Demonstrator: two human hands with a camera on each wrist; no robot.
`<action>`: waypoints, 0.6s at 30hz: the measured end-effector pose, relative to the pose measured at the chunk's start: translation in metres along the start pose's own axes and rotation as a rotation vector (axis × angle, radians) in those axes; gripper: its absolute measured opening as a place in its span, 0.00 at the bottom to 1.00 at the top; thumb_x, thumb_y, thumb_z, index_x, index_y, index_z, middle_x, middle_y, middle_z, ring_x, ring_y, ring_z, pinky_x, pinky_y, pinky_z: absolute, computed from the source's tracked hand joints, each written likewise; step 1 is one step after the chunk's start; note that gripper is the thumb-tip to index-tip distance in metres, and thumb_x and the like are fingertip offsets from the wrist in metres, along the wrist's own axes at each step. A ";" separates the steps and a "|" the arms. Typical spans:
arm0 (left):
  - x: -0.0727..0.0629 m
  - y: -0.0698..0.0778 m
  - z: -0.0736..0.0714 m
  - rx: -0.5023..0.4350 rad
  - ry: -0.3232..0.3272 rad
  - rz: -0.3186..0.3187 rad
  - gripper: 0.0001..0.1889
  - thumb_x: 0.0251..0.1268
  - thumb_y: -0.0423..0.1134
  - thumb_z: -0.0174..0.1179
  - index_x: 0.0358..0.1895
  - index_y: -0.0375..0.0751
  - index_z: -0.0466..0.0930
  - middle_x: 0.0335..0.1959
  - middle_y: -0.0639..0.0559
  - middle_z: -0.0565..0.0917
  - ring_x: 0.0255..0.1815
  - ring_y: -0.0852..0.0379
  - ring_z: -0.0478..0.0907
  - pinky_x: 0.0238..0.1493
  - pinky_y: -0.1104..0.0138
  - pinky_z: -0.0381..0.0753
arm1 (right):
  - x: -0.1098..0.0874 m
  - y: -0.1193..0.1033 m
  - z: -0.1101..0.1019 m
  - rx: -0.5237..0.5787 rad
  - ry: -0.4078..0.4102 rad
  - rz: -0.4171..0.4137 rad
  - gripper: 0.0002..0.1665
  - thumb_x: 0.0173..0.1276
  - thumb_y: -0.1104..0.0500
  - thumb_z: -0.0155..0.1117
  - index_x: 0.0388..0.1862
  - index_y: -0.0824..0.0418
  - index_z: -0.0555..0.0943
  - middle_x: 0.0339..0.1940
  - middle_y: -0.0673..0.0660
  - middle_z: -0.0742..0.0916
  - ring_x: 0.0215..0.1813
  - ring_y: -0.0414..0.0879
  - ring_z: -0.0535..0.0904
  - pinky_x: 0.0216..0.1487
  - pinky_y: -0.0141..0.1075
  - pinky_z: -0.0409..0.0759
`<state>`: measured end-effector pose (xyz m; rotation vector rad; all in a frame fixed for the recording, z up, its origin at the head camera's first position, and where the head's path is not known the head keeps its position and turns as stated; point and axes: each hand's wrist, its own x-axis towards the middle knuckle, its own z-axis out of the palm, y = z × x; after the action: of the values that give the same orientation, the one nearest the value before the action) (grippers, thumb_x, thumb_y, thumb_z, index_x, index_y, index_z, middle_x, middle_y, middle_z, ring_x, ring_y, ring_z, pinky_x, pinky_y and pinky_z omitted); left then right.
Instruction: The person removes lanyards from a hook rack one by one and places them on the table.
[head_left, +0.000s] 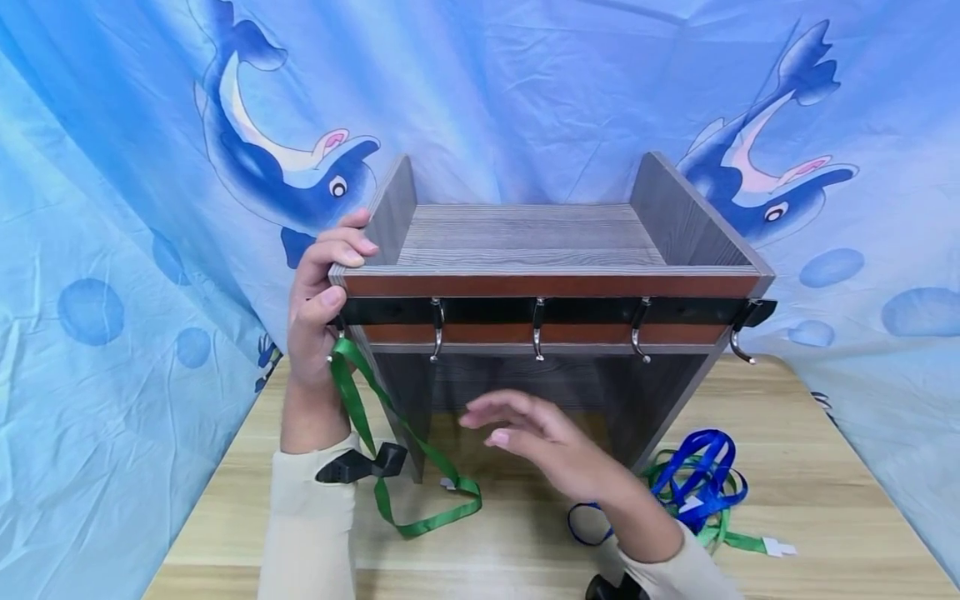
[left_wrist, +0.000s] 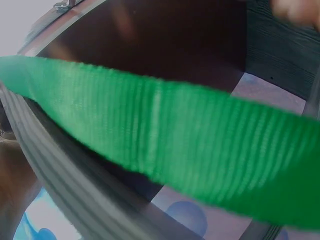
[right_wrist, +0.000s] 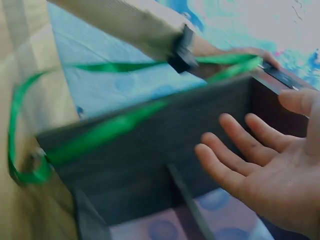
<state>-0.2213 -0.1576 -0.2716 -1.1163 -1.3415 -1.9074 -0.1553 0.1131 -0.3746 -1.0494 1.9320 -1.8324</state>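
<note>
A grey wooden shelf rack (head_left: 525,237) carries a black rail (head_left: 487,311) with several metal hooks. My left hand (head_left: 309,329) grips its front left corner, thumb at the front and fingers over the side panel's edge. From the leftmost hook hangs a green lanyard (head_left: 438,522), its lower loop reaching down near the table; its ribbon (left_wrist: 160,132) crosses close before the left wrist camera. In front of the rack's lower opening, my right hand (head_left: 551,442) is held in the air with nothing in it. The right wrist view shows its fingers (right_wrist: 232,162) loosely spread.
Blue lanyards (head_left: 697,483) lie tangled with green ones on the wooden table (head_left: 840,467), right of the rack and partly behind the right forearm. Three other hooks along the middle and another at the right end carry nothing. A blue dolphin-print curtain (head_left: 510,100) hangs behind.
</note>
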 end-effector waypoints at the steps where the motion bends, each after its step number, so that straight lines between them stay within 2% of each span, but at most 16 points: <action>1: 0.000 0.001 -0.001 0.012 -0.003 0.001 0.12 0.66 0.37 0.51 0.44 0.45 0.84 0.53 0.51 0.86 0.80 0.45 0.62 0.84 0.52 0.51 | 0.004 0.002 0.005 0.015 -0.005 -0.012 0.24 0.84 0.61 0.51 0.74 0.66 0.72 0.70 0.69 0.82 0.73 0.52 0.80 0.70 0.34 0.81; 6: 0.000 0.005 -0.004 0.057 -0.035 0.005 0.12 0.66 0.36 0.51 0.45 0.44 0.83 0.54 0.51 0.86 0.80 0.44 0.63 0.85 0.53 0.52 | 0.023 0.012 0.034 0.094 -0.019 -0.035 0.29 0.83 0.61 0.50 0.79 0.65 0.67 0.78 0.65 0.77 0.78 0.63 0.72 0.73 0.34 0.78; 11: -0.002 0.006 -0.007 0.069 -0.051 0.001 0.12 0.66 0.35 0.51 0.46 0.44 0.83 0.55 0.51 0.86 0.80 0.44 0.63 0.85 0.53 0.52 | 0.037 0.018 0.054 0.133 -0.024 -0.022 0.30 0.81 0.58 0.50 0.79 0.64 0.67 0.79 0.64 0.75 0.79 0.57 0.73 0.75 0.36 0.75; 15: -0.002 0.005 -0.006 0.068 -0.049 0.006 0.12 0.66 0.35 0.50 0.46 0.44 0.83 0.55 0.51 0.85 0.80 0.44 0.63 0.85 0.53 0.52 | 0.042 0.017 0.061 0.122 -0.003 -0.005 0.29 0.81 0.59 0.48 0.78 0.63 0.69 0.78 0.64 0.76 0.78 0.55 0.72 0.77 0.37 0.73; 18: 0.000 0.004 -0.004 0.056 -0.042 0.014 0.12 0.66 0.35 0.50 0.46 0.43 0.83 0.54 0.50 0.85 0.80 0.43 0.63 0.85 0.53 0.51 | 0.043 0.012 0.062 0.069 0.028 0.011 0.28 0.81 0.60 0.48 0.77 0.61 0.71 0.76 0.63 0.78 0.76 0.53 0.74 0.75 0.36 0.74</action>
<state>-0.2191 -0.1626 -0.2707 -1.1408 -1.3977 -1.8344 -0.1493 0.0373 -0.3840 -0.9953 1.8723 -1.9028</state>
